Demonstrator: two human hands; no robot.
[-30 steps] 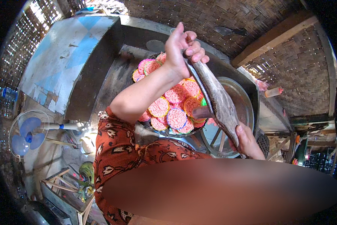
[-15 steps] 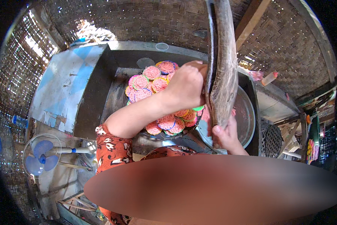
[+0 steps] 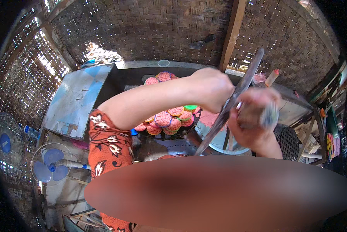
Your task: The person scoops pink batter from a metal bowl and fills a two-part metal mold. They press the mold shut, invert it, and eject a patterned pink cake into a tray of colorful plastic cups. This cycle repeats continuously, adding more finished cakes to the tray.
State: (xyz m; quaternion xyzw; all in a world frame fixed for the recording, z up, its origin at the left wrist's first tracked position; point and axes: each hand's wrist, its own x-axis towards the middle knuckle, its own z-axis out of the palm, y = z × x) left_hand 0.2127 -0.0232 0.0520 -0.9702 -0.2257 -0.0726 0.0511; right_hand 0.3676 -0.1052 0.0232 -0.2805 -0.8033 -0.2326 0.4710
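Observation:
My left hand is closed in a fist against a long dark wooden bar, which slants from upper right to lower left in front of me. On the bar's right side, my right hand wraps round a thick brownish piece with a pale end. Motion smears that piece, so I cannot tell whether it joins the bar. Below my left forearm lies a heap of round, lacy pink pieces with coloured rims. Pink dough-like stuff sits in a pale basin beneath my hands, partly hidden.
A worn blue-and-white board stands at the left, above a blue-bladed fan. Woven walls rise at the back. On the right ledge is a bottle with a red cap, and a dark openwork basket stands below.
The wooden tool has turned from nearly upright to slanting, its top dropping lower. My right hand has risen and shifted right. The view has tipped up, showing more wall.

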